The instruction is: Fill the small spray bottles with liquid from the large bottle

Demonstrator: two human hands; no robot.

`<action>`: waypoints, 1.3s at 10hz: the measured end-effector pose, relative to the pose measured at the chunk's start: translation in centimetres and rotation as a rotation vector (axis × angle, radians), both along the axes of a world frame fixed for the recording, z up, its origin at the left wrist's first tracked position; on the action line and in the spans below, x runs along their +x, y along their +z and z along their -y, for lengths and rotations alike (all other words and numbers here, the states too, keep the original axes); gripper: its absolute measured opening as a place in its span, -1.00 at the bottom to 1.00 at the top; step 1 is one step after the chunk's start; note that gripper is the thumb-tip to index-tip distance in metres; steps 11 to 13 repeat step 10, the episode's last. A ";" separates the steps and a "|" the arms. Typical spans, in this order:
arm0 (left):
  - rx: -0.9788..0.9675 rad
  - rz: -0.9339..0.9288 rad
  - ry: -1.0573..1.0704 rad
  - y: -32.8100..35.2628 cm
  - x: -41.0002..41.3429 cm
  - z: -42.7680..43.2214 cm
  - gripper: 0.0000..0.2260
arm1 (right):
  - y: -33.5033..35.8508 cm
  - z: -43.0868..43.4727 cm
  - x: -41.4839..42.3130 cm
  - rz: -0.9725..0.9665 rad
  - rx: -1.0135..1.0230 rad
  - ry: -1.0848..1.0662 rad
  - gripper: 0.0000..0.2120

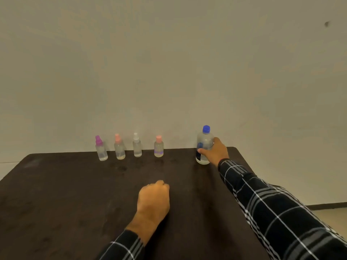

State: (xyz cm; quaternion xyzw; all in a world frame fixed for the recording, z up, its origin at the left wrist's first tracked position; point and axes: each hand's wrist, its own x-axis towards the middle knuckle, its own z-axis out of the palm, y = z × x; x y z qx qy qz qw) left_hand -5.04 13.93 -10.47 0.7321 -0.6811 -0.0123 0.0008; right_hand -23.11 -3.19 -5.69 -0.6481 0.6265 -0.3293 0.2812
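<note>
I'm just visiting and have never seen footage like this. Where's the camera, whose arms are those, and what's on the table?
No machine here: a person wears the camera on the head, looking down at their own arms. On the dark table stand four small spray bottles in a row, named by cap: purple bottle, left pink bottle, white bottle, right pink bottle. The right hand grips the upright big bottle, blue-capped. The left hand rests on the table as a fist, holding nothing.

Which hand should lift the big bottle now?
The right hand. It grips the large bottle, while the left hand is curled over the table, away from every bottle.
</note>
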 end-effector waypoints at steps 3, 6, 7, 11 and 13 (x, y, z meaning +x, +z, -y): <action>-0.456 -0.343 0.444 2.8 12.1 0.1 -0.64 | 1.0 1.7 0.1 0.009 0.118 0.004 -0.38; -0.470 -0.779 0.761 3.9 19.3 6.6 -0.36 | 0.4 2.0 -0.2 0.060 0.127 0.032 -0.39; -0.475 -0.709 0.778 3.4 19.4 7.4 -0.63 | 0.3 2.2 -0.3 0.064 0.133 0.038 -0.37; -0.389 -0.729 0.678 5.8 19.8 5.9 -0.66 | 0.9 1.9 -0.6 0.099 0.210 0.073 -0.31; -0.389 -0.729 0.678 5.8 19.8 5.9 -0.66 | 0.9 1.9 -0.6 0.099 0.210 0.073 -0.31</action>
